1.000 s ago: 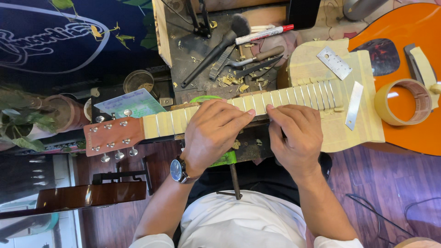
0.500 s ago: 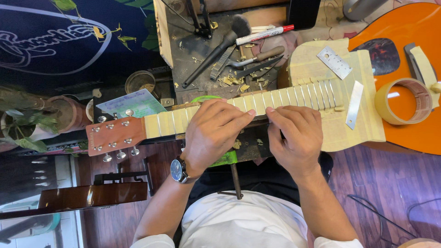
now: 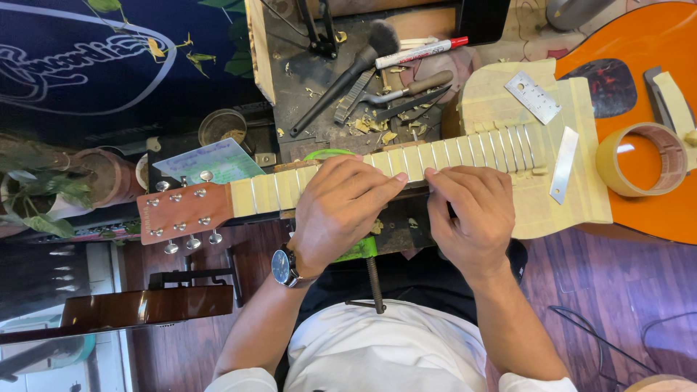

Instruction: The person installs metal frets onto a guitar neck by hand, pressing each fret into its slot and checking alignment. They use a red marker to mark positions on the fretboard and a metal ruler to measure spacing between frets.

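While left hand (image 3: 340,209) covers taped guitar neck (image 3: 406,161), right hand (image 3: 475,212) presses alongside.

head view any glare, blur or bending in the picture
Head view: even, soft light, sharp across both hands, left hand and right hand, on the taped guitar neck; a bright glare patch on the orange guitar body and steel ruler; the wide lens bows the neck slightly; no motion blur.

Both hands rest on the taped guitar neck (image 3: 406,163) at frame centre; left hand (image 3: 337,210) beside right hand (image 3: 472,214). A tape roll (image 3: 642,160) lies on the orange guitar body (image 3: 639,43), upper right.
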